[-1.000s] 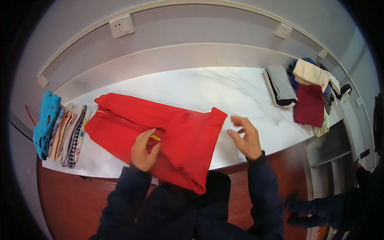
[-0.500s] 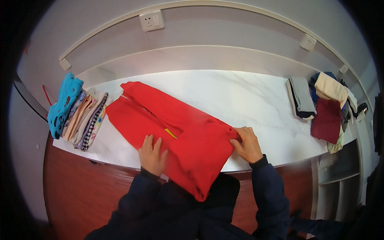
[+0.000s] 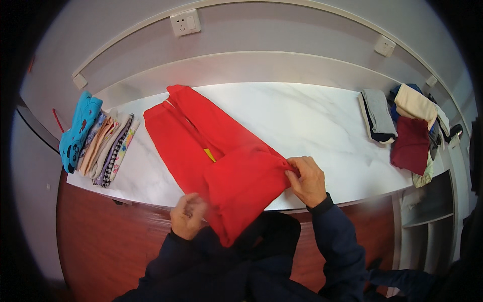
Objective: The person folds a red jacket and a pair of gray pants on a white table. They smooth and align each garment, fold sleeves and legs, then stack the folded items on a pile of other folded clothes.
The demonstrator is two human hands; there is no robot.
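A red garment [image 3: 236,186] of soft cloth lies slantwise over the white table, two long parts like trouser legs stretching to the far left. Between them shows a small yellow patch [image 3: 210,155]. Its near end hangs over the table's front edge. My right hand [image 3: 308,180] pinches the garment's right corner between thumb and fingers. Beside the near left edge of the cloth is my left hand [image 3: 187,216], fingers loosely curved and partly blurred, with nothing visible in it.
On the left end of the white table [image 3: 322,121] stands a row of folded patterned clothes [image 3: 108,148], next to a bright blue folded piece [image 3: 80,132]. At the right end lie grey folded clothes [image 3: 378,116], a dark red piece [image 3: 410,143] and a cream one [image 3: 415,105]. Shelves [image 3: 427,221] stand below right.
The garment's far end has swung right and away from me, and its hanging near corner has moved left. My left hand has come off the cloth toward me; the right keeps its pinch.
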